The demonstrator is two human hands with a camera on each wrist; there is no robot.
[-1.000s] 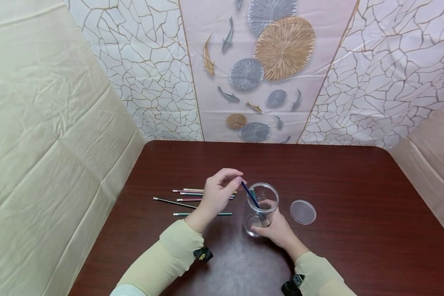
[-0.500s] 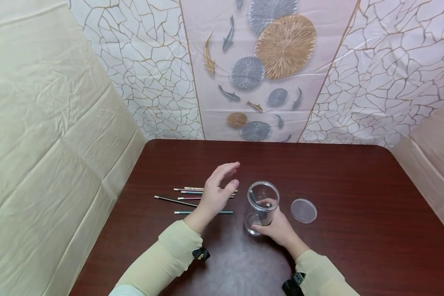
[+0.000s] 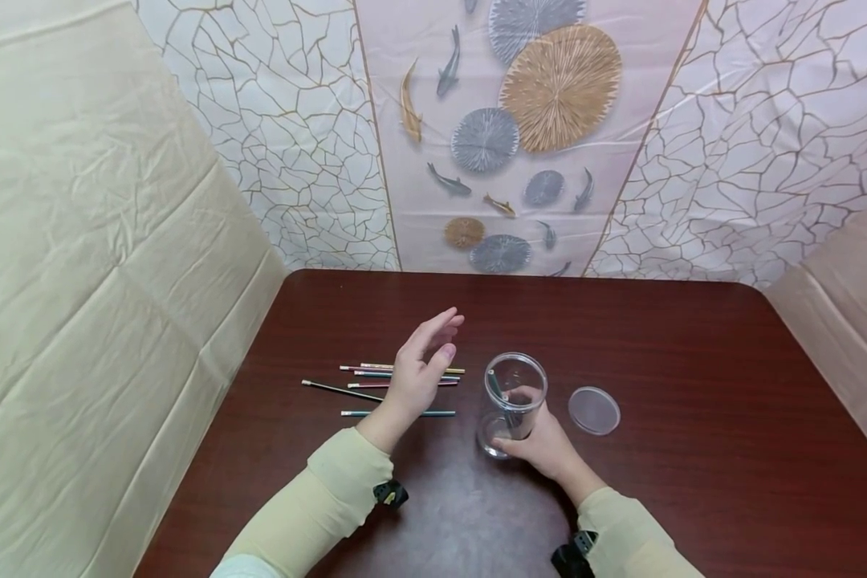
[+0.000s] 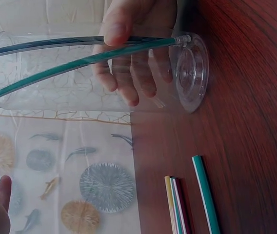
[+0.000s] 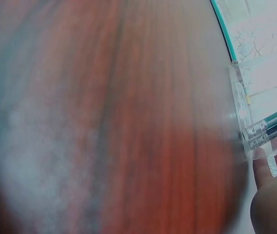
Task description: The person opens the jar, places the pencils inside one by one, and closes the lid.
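Observation:
My right hand grips a clear plastic jar standing upright on the table. Inside the jar lean two pencils, a teal pencil and a dark blue pencil, eraser ends down, as the left wrist view shows. To the left of the jar, my left hand hovers with fingers extended and holds nothing. It partly hides several loose pencils on the table, among them a black pencil and a green pencil. In the right wrist view the jar's base is only partly visible at the right edge.
A round clear lid lies on the dark wooden table, right of the jar. Patterned fabric hangs behind the table's far edge, and beige cloth covers the left side.
My left hand has let go of the dark blue pencil, which dropped into the jar. Its fingers have straightened, and it has drawn back slightly left. The right hand keeps its grip.

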